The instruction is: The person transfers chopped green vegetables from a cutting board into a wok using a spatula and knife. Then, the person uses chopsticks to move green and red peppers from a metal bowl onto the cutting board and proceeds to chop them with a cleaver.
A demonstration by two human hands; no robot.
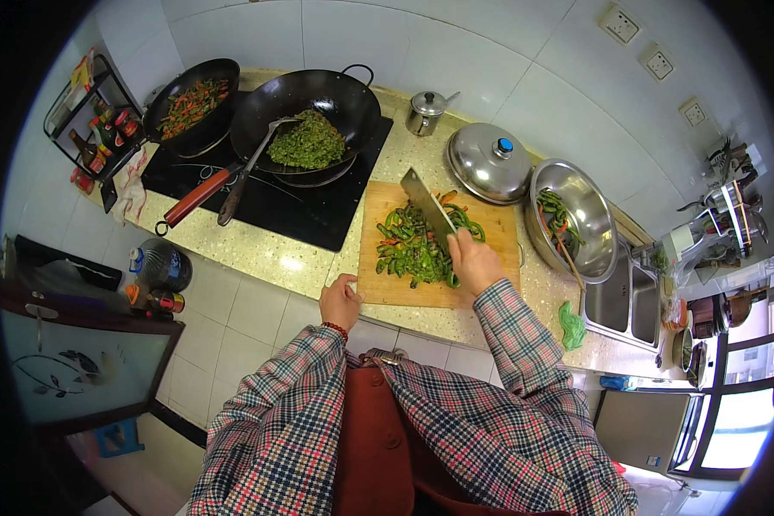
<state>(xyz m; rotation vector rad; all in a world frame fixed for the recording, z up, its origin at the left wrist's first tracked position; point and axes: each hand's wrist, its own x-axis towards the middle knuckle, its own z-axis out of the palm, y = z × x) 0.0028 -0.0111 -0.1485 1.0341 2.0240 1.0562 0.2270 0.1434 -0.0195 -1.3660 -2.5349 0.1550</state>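
Note:
My right hand [476, 261] grips the handle of a metal cleaver [427, 201]. Its broad blade stands on edge among cut green and red peppers [413, 248] heaped on a wooden cutting board [380, 293]. Some longer pepper strips lie right of the blade. Close to the board's front left corner rests my left hand [340, 302], at the counter edge, with its fingers loosely curled; I cannot tell whether they touch the board. A red bead bracelet circles that wrist.
On the black cooktop [309, 222] stand a wok [355, 97] of chopped greens with a spatula [258, 158], and a frying pan [226, 71]. Behind and right of the board are a domed lid [474, 168], a steel basin [596, 213] with peppers and chopsticks, and a sink [606, 303].

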